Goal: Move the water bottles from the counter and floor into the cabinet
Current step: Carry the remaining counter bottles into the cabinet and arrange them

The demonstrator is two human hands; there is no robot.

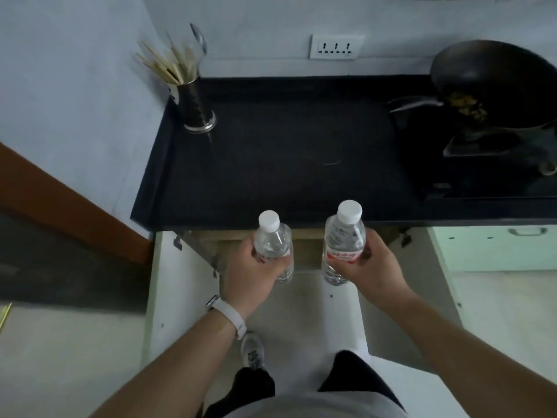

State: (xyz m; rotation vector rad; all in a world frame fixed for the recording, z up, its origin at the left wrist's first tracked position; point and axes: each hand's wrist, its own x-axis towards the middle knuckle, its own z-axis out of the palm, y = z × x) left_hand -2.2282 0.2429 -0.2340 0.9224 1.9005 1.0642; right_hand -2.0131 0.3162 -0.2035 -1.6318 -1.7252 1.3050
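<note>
Nearest the camera, the left hand (251,268) grips a clear water bottle (274,247) around its middle, and the right hand (372,263) does the same with a second bottle (343,245) — both upright, white caps up, side by side but apart. Just below and beyond the hands the cabinet (304,242) stands open, its white door (177,285) swung out to the left of the left hand. Farther off lies the black counter (286,164) — a chopstick holder (196,107) beyond the left hand, a wok (494,86) beyond the right.
</note>
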